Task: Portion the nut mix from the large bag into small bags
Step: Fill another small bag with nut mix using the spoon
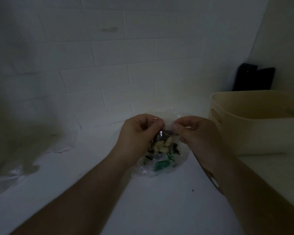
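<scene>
A clear plastic bag (161, 160) lies on the white counter in the middle of the dim head view. Pale nuts, dark pieces and something green show through it. My left hand (137, 133) pinches the bag's top edge from the left, fingers curled. My right hand (193, 131) pinches the same top edge from the right, thumb and fingers pressed together on the plastic. Both hands hold the bag's mouth raised a little above the counter. I cannot tell whether this is the large bag or a small one.
A cream plastic basket (255, 133) with slot handles stands close to the right of my right hand. A dark flat object (255, 78) leans on the wall behind it. Crumpled clear plastic (64, 143) lies at the left against the tiled wall. The white counter (159, 200) extends toward me.
</scene>
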The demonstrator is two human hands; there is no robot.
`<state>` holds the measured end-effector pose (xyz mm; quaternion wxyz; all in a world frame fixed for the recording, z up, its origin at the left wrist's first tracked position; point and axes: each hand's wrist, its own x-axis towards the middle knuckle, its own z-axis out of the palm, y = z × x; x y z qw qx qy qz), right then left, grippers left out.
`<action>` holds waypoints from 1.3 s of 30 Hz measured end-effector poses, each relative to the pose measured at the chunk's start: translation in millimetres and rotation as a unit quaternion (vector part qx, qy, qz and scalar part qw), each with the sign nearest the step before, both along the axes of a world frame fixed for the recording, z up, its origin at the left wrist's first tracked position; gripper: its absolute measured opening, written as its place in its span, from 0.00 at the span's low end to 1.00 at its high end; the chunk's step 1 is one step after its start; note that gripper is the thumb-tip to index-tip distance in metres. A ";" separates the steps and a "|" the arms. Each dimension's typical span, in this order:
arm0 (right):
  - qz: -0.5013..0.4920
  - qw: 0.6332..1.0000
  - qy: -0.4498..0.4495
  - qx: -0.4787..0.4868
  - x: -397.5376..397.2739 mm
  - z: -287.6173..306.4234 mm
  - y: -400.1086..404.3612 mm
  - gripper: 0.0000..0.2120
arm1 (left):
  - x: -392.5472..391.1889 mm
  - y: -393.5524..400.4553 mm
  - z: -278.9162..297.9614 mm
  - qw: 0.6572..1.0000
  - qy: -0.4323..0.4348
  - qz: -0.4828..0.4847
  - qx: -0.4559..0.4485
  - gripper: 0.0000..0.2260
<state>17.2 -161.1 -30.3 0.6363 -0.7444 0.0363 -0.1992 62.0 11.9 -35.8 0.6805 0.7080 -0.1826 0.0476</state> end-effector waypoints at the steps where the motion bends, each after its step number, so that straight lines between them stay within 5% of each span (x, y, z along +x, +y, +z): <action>1: -0.006 1.000 0.001 -0.002 -0.1 0.0 -1.1 0.04 | 0.7 1.1 0.3 1.000 0.002 0.004 0.003 0.04; 20: -0.056 0.992 0.001 -0.116 -0.6 2.3 -5.3 0.05 | 1.4 7.2 5.0 0.999 -0.035 0.026 0.020 0.05; 39: -0.035 0.998 -0.020 -0.054 -0.3 4.4 0.5 0.06 | -4.2 0.4 4.8 0.997 -0.064 0.044 -0.010 0.08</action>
